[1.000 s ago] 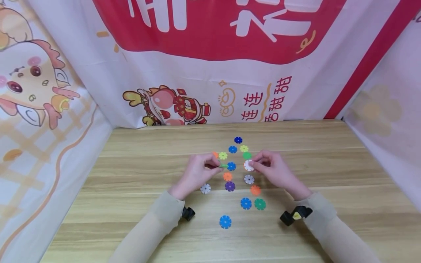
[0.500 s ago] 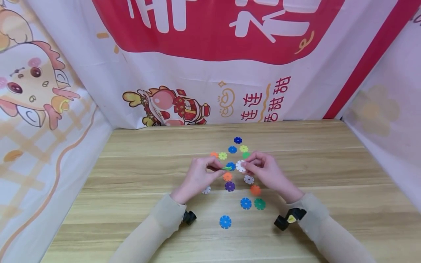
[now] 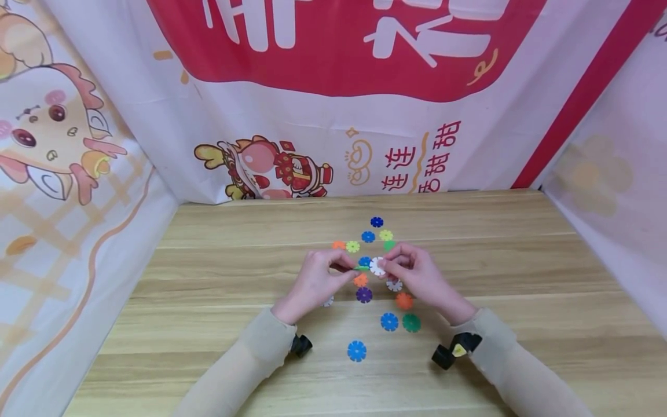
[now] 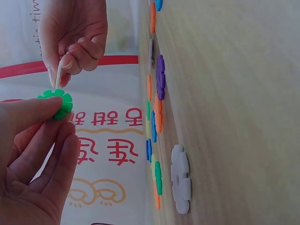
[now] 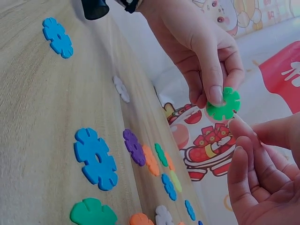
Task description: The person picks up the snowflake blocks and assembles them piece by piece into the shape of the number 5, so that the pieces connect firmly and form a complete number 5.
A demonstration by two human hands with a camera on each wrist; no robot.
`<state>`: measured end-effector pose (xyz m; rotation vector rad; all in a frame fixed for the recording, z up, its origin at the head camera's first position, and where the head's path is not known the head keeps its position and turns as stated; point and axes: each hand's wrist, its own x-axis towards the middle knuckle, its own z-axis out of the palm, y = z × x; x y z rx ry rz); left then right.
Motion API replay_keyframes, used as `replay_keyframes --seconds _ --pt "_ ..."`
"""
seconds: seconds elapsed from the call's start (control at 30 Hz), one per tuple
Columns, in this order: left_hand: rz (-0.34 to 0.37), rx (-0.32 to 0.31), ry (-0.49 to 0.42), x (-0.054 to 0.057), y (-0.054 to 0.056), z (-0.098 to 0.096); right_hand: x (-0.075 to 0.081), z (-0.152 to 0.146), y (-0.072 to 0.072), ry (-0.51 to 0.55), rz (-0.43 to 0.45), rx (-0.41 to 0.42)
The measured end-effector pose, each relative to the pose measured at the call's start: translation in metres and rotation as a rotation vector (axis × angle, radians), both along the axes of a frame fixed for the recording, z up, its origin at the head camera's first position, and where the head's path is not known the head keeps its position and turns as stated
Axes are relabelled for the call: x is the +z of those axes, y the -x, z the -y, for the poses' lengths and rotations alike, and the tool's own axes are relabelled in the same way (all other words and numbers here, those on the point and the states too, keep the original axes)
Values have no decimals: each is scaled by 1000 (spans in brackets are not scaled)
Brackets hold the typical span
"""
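My left hand [image 3: 319, 281] pinches a green snowflake disc [image 5: 227, 107] between thumb and fingers, above the table. Opposite it, my right hand [image 3: 421, 278] pinches a white snowflake disc [image 3: 377, 266] by its edge. The two discs meet rim to rim, turned crosswise to each other; in the left wrist view the white one shows as a thin edge at the green disc's notched rim. How deep the slots engage, I cannot tell. Below the hands lie a purple disc [image 3: 364, 295] and an orange disc [image 3: 361, 280], with a blue disc [image 3: 365, 262] partly covered.
Several loose discs lie flat on the wooden table [image 3: 208, 324], among them a blue disc [image 3: 356, 351] nearest me, a dark green disc [image 3: 411, 322] and a dark blue disc [image 3: 377, 222] farthest away. Printed cloth [image 3: 312, 69] hangs around the back and sides.
My right hand has carried the white disc leftward until it meets the green disc. My left hand has shifted slightly right with the green disc.
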<state>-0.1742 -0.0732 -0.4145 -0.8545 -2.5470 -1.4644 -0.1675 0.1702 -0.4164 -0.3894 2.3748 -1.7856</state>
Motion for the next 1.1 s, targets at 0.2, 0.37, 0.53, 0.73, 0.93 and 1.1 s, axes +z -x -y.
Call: replay_keyframes --seconds 0.2,0.37,0.53,0.73,0.93,1.1 --pt "2 -2 10 1 -1 -2 0 1 -2 -2 26 -4" --pt "-6 -16 17 0 -1 -2 1 3 -3 12 22 5" --pt "-12 -32 7 -1 -3 -3 0 4 -4 11 15 13" --pt "-16 -51 -19 -1 -3 -4 -1 4 -4 13 28 11" --pt "-14 -59 -33 -2 -5 -5 -3 3 -5 11 51 -6" --pt "-41 -58 -41 -4 -6 -7 -5 4 -5 12 58 -24"
